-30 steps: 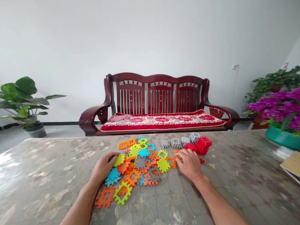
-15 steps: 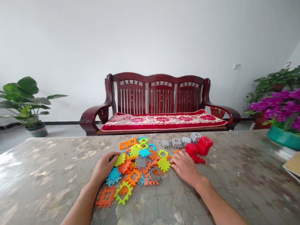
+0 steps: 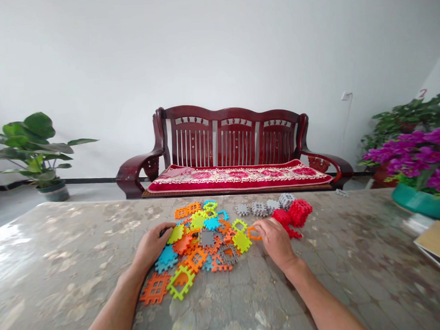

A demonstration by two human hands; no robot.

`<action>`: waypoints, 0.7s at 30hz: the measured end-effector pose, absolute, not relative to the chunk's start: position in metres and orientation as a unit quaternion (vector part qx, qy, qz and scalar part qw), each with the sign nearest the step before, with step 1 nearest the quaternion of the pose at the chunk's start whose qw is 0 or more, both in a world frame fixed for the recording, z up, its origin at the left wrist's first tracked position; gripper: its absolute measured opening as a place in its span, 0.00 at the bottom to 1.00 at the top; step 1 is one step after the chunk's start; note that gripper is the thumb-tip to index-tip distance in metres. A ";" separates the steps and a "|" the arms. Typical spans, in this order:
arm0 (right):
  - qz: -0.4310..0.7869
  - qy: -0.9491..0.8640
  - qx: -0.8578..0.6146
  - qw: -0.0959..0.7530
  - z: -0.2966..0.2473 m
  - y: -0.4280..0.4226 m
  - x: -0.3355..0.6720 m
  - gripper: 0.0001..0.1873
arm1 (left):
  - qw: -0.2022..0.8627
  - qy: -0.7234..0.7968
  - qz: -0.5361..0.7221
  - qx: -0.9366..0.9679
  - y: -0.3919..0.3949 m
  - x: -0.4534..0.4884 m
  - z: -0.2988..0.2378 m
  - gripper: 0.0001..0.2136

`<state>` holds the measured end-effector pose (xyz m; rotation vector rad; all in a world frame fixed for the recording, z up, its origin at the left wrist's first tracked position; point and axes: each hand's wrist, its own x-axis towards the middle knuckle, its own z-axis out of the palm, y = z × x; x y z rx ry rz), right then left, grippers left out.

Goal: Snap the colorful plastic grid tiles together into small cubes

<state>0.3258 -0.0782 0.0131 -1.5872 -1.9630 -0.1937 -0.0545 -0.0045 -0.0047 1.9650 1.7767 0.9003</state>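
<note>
A heap of toothed plastic building tiles in orange, lime, blue and grey lies on the table. At its left edge rests my left hand (image 3: pixel 152 246), fingers stretched loosely beside a lime tile (image 3: pixel 176 234); a blue tile (image 3: pixel 166 259) is just below. My right hand (image 3: pixel 276 240) is on the right side, fingers bent together at the edge of an orange frame tile (image 3: pixel 252 233), part of which they hide. A solid lime tile (image 3: pixel 242 242) lies to the left of that orange one. Behind the right hand are stacked red tiles (image 3: pixel 300 212).
Grey tiles (image 3: pixel 259 209) form a row at the back, left of the red ones. To the right stand a teal flowerpot (image 3: pixel 418 202) and a tan pad (image 3: pixel 438 243). A wooden bench (image 3: pixel 235 113) is beyond the table (image 3: pixel 71 269).
My right hand has shifted slightly right and its fingers have drawn together, so more of the orange frame tile shows. My left hand stays where it was.
</note>
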 end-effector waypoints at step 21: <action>0.033 -0.768 -0.636 0.074 0.048 -0.094 0.324 0.21 | 0.162 0.631 0.309 0.693 -0.004 -0.053 -0.004 0.18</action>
